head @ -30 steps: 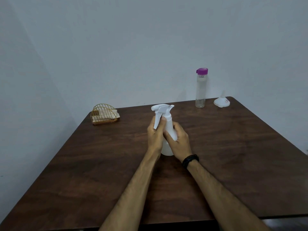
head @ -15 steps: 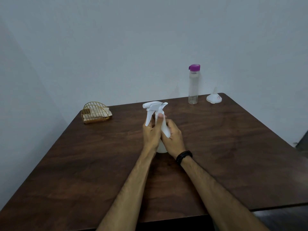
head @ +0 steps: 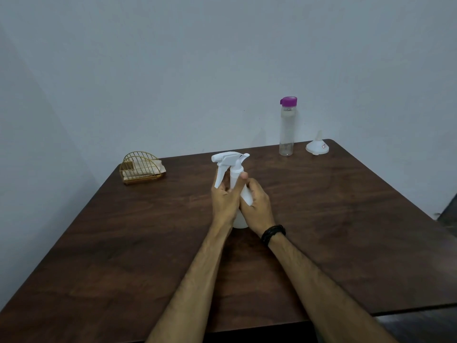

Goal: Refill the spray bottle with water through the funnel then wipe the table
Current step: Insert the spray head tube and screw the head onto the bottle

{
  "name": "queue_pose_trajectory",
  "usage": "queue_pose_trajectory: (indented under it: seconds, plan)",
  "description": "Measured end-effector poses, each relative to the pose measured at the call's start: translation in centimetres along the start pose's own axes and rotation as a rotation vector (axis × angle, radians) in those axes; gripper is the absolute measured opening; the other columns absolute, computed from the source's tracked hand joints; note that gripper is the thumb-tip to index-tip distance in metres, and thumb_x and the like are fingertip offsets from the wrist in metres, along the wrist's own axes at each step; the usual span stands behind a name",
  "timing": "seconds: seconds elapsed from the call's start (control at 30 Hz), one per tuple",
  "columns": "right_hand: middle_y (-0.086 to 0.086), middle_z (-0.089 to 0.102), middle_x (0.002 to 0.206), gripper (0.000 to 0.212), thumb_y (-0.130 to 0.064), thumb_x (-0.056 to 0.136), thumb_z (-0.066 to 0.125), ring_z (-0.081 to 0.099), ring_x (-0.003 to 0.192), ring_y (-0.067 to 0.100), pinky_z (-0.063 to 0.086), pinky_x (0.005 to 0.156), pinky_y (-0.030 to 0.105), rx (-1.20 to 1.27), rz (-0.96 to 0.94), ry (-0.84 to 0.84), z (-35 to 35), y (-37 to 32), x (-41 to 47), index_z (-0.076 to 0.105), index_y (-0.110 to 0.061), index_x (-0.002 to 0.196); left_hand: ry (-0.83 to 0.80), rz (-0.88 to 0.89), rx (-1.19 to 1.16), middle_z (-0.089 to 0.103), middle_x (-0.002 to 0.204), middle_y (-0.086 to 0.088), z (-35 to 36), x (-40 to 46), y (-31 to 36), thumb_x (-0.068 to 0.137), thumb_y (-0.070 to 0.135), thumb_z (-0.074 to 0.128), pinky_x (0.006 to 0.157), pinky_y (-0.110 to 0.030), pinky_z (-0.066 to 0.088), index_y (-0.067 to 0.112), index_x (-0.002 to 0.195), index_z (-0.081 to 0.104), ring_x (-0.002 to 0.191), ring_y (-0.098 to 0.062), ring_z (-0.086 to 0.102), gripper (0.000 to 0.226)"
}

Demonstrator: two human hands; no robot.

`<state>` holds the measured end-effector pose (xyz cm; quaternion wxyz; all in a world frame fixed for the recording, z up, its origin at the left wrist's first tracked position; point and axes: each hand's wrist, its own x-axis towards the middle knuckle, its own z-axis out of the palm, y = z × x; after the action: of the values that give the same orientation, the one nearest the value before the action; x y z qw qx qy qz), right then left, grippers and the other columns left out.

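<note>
A white spray bottle (head: pixel 235 167) stands upright in the middle of the dark wooden table (head: pixel 333 219). My left hand (head: pixel 225 201) grips its neck just below the trigger head. My right hand (head: pixel 257 206), with a black band at the wrist, holds the bottle's body from the right. A clear water bottle (head: pixel 286 129) with a purple cap stands at the far edge. To its right a white funnel (head: pixel 317 146) lies mouth down.
A gold wire holder (head: pixel 141 169) with folded cloths or napkins sits at the table's far left corner. A pale wall runs close behind the table. The table's right edge drops off to a dark floor.
Both hands stay on the spray bottle in much the same grip. The trigger head has turned slightly. The view has shifted a little.
</note>
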<state>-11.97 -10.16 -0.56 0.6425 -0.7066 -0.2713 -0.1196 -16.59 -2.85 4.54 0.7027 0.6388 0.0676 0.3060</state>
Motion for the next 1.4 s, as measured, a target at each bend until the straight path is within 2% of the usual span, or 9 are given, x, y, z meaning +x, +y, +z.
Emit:
queue_pose_trajectory:
  seconds: [0.13, 0.23, 0.43, 0.7, 0.87, 1.03, 1.2, 1.33, 1.4]
  plan:
    - [-0.007, 0.064, 0.097, 0.038, -0.054, 0.085, 0.059, 0.063, 0.088, 0.006, 0.049, 0.072, 0.015, 0.016, 0.015, -0.005, -0.2, -0.3, 0.0, 0.062, -0.022, 0.104, -0.055, -0.083, -0.053, 0.074, 0.097, 0.004, -0.5, 0.6, 0.3, 0.092, 0.024, 0.068, 0.072, -0.016, 0.053, 0.011, 0.117, 0.069, 0.088, -0.003, 0.071, 0.028]
    - [-0.004, 0.065, 0.099, 0.035, -0.049, 0.086, 0.064, 0.063, 0.091, 0.009, 0.052, 0.075, 0.021, 0.023, 0.039, -0.026, -0.4, -0.2, 0.2, 0.064, -0.018, 0.104, -0.146, -0.125, -0.073, 0.074, 0.094, 0.004, -1.3, 1.3, 0.5, 0.084, 0.038, 0.069, 0.077, -0.025, 0.054, 0.018, 0.11, 0.071, 0.089, -0.008, 0.07, 0.034]
    - [-0.003, 0.066, 0.101, 0.025, -0.036, 0.091, 0.069, 0.064, 0.092, 0.009, 0.053, 0.077, 0.023, 0.083, 0.108, -0.074, -0.6, 0.0, 0.3, 0.065, -0.017, 0.108, -0.211, -0.154, -0.066, 0.073, 0.099, 0.001, -1.7, 1.4, 0.1, 0.081, 0.048, 0.068, 0.084, -0.032, 0.055, 0.024, 0.114, 0.071, 0.093, -0.012, 0.069, 0.041]
    - [0.0, 0.066, 0.108, 0.045, -0.059, 0.078, 0.067, 0.066, 0.099, 0.015, 0.055, 0.083, 0.028, 0.173, 0.151, -0.136, -1.1, -0.3, 0.4, 0.065, -0.025, 0.108, -0.342, -0.206, -0.037, 0.073, 0.107, 0.004, -2.9, 2.4, 0.6, 0.088, 0.045, 0.064, 0.085, -0.03, 0.056, 0.019, 0.124, 0.066, 0.1, -0.012, 0.069, 0.044]
    - [-0.007, 0.064, 0.11, 0.032, -0.049, 0.087, 0.063, 0.063, 0.101, 0.008, 0.051, 0.085, 0.028, 0.134, 0.133, -0.137, -1.1, -0.7, -0.1, 0.062, -0.03, 0.113, -0.184, -0.046, 0.059, 0.072, 0.106, -0.006, -2.2, 0.3, -1.5, 0.091, 0.047, 0.066, 0.085, -0.036, 0.056, 0.013, 0.112, 0.068, 0.097, -0.017, 0.069, 0.04]
    - [-0.005, 0.057, 0.13, 0.044, -0.037, 0.082, 0.057, 0.056, 0.12, 0.016, 0.05, 0.1, 0.042, 0.171, 0.148, -0.194, -1.7, -0.6, -1.0, 0.047, -0.039, 0.124, 0.042, -0.086, 0.099, 0.07, 0.108, 0.003, -2.1, -1.5, -3.1, 0.078, 0.064, 0.064, 0.086, -0.036, 0.057, 0.023, 0.109, 0.063, 0.099, -0.015, 0.068, 0.052]
    - [-0.005, 0.063, 0.116, 0.032, -0.055, 0.087, 0.058, 0.06, 0.112, 0.018, 0.05, 0.096, 0.051, 0.123, 0.112, -0.072, -1.3, -1.1, -1.9, 0.054, -0.042, 0.116, 0.051, 0.044, 0.301, 0.063, 0.11, 0.009, -2.7, -3.2, -3.1, 0.086, 0.062, 0.049, 0.087, -0.03, 0.052, 0.023, 0.111, 0.064, 0.101, -0.005, 0.062, 0.049]
    - [-0.011, 0.063, 0.082, 0.049, -0.066, 0.076, 0.063, 0.062, 0.083, 0.006, 0.052, 0.082, 0.036, 0.131, 0.133, -0.027, -2.1, -3.1, -1.3, 0.053, -0.04, 0.116, -0.096, 0.098, 0.463, 0.064, 0.108, 0.009, -4.2, -3.9, -3.2, 0.07, 0.051, 0.077, 0.085, -0.029, 0.054, 0.026, 0.114, 0.062, 0.101, -0.004, 0.062, 0.053]
    - [-0.011, 0.065, 0.096, 0.064, -0.063, 0.07, 0.073, 0.062, 0.087, 0.004, 0.051, 0.08, 0.027, 0.099, 0.095, -0.106, -2.7, -4.3, -0.8, 0.049, -0.039, 0.124, -0.145, 0.066, 0.516, 0.066, 0.109, 0.013, -4.3, -4.2, -2.4, 0.06, 0.049, 0.087, 0.083, -0.025, 0.055, 0.033, 0.114, 0.059, 0.101, -0.001, 0.062, 0.063]
